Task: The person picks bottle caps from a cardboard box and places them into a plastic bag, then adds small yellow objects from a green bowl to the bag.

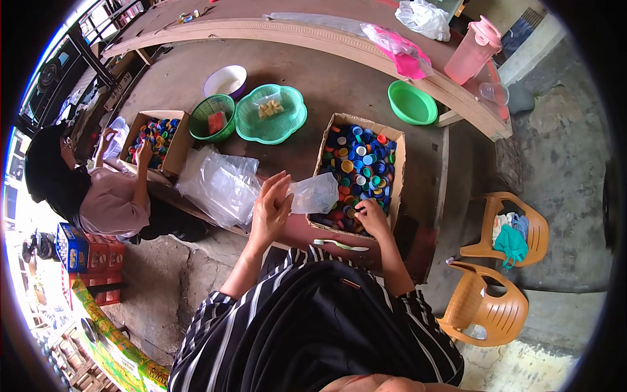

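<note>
left hand (271,210) grips clear bag (315,193) just left of cap box (325,147), bag looks near empty; right hand (371,217) pinching caps (359,171) at box's near edge. box full, most left.

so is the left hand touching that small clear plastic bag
Touching. The head view shows the left hand with its fingers closed on the edge of the small clear plastic bag, holding it up beside the box of bottle caps.
</note>
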